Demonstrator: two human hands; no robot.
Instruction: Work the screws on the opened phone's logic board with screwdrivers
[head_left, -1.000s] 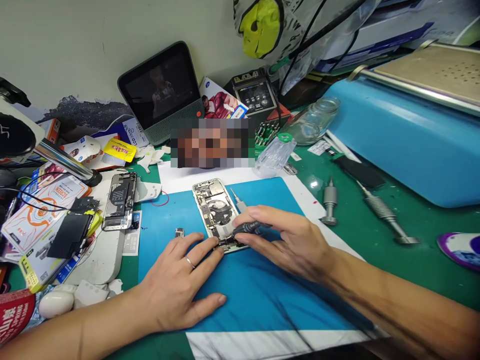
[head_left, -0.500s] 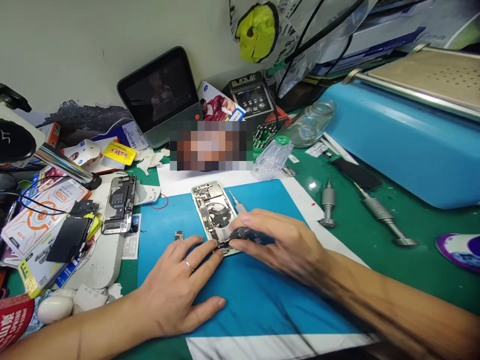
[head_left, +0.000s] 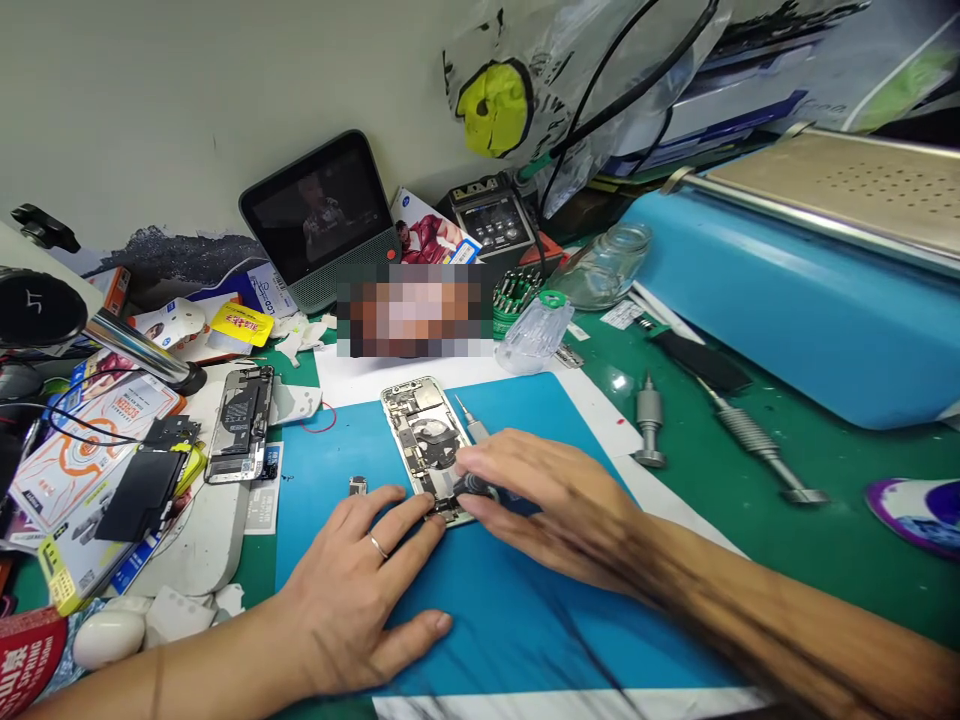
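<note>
An opened phone [head_left: 422, 430] with its insides showing lies on a blue mat [head_left: 480, 600]. My left hand [head_left: 358, 590] rests flat on the mat, fingers spread, fingertips pressing the phone's near left corner; a ring is on one finger. My right hand [head_left: 559, 495] is closed around a small dark screwdriver [head_left: 472, 487] whose tip sits on the phone's lower end. A tiny loose part [head_left: 358, 486] lies on the mat just left of the phone. A second screwdriver [head_left: 471, 423] lies right of the phone.
A second opened phone [head_left: 240, 412] lies on a white pad at left among boxes and dark parts. Two metal screwdrivers [head_left: 649, 420] [head_left: 750, 440] lie on the green mat at right, before a blue machine [head_left: 787, 290]. A small screen [head_left: 319, 215], a glass jar [head_left: 600, 265] and a clear bottle [head_left: 534, 332] stand behind.
My right hand slid slightly left along the phone's lower end with the screwdriver. The view tilted up a little. My left hand stayed put.
</note>
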